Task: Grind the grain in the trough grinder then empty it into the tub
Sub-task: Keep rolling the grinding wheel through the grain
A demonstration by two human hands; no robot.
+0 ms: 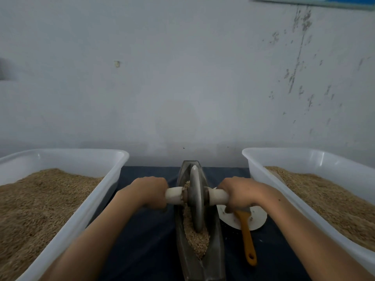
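Both hands are clenched over the pale wooden axle handles, the left hand (151, 191) on the left stub and the right hand (238, 194) on the right, knuckles up, each grip wrapped fully round its handle (173, 195) with the metal grinding wheel (196, 199) standing upright between them. That wheel sits in the groove of the trough grinder (197, 250), a long, boat-shaped iron vessel lying lengthways on the dark cloth of the bench (150, 240), midway between the two tubs. Coarse tan grain (195, 240) fills the near half of the channel, heaped against the wheel's edge and still looking lumpy, so I judge the grinding is under way and not finished.

To do this well, I'd say keep the wrists level so the disc stays vertical, press evenly on both sides, and roll the full length of the groove so the pile at the near end gets drawn under

Left tub (105, 179) and right tub (255, 171) are translucent white plastic with rounded rims, each holding a sandy, fine-looking mass; which one receives the batch I cannot tell. Just right of the trough, a white plate (257, 220) lies flat with an orange-handled brush (248, 240) across it, its bristles hidden under the right hand
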